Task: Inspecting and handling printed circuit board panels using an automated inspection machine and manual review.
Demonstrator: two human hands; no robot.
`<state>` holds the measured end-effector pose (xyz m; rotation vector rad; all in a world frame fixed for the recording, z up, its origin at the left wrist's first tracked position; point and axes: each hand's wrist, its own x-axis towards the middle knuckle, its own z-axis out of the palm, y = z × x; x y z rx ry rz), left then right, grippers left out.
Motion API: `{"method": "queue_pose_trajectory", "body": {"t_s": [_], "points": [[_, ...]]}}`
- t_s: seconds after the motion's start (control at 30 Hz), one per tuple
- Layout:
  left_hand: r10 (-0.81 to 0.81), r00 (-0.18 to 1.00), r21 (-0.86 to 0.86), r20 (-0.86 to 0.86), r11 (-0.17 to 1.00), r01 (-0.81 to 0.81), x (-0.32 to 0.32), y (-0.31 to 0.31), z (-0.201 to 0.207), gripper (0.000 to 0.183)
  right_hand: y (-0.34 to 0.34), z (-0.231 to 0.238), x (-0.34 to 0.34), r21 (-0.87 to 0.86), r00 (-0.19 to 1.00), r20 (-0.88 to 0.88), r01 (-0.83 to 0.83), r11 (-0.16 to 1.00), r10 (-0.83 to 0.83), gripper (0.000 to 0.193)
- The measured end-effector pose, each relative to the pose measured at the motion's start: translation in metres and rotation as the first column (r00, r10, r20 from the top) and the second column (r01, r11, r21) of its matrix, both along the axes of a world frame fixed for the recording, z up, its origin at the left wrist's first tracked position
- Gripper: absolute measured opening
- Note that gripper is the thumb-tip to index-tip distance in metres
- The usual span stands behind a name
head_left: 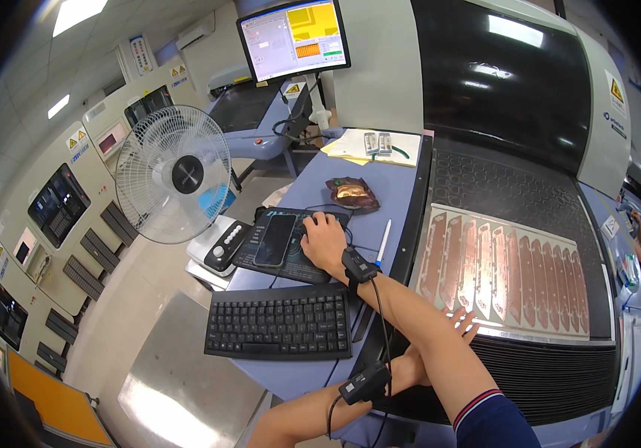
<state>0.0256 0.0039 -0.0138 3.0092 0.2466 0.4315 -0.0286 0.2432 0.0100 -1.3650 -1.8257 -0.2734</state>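
Observation:
My right arm crosses over my left. At the far end of it, my right hand [324, 240] is curled on a dark mouse pad [246, 263], cupped over what appears to be a computer mouse; the palm hides nearly all of it. Beside that hand lies a black smartphone [275, 240]. My left hand [461, 325] reaches under the right forearm, its fingers spread at the near edge of a copper-patterned circuit panel [511, 272]. The panel lies flat on the machine's black bed [507, 179]. Part of the left hand is hidden by the right forearm.
A black keyboard [279, 321] lies near me on the blue table, beside a white pen [384, 240]. Farther off are a crumpled brown packet [352, 194], papers [350, 147] and a monitor [294, 39]. A fan [173, 175] stands left. Black ribbed bellows [529, 373] front the bed.

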Motion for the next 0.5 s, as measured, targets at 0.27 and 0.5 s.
{"method": "queue_pose_trajectory", "body": {"t_s": [0.27, 0.5], "points": [[-0.005, 0.999, 0.014, -0.032, 1.0, 0.005, -0.002, -0.002, 0.009, 0.083, -0.002, 0.001, 0.0, 0.021, 1.0, -0.005, -0.011, 1.0, 0.011, 0.027], [-0.004, 0.999, 0.013, -0.032, 1.0, 0.004, -0.002, -0.001, 0.007, 0.083, -0.003, 0.001, 0.0, -0.015, 1.0, -0.006, -0.003, 1.0, 0.003, 0.028]]}}
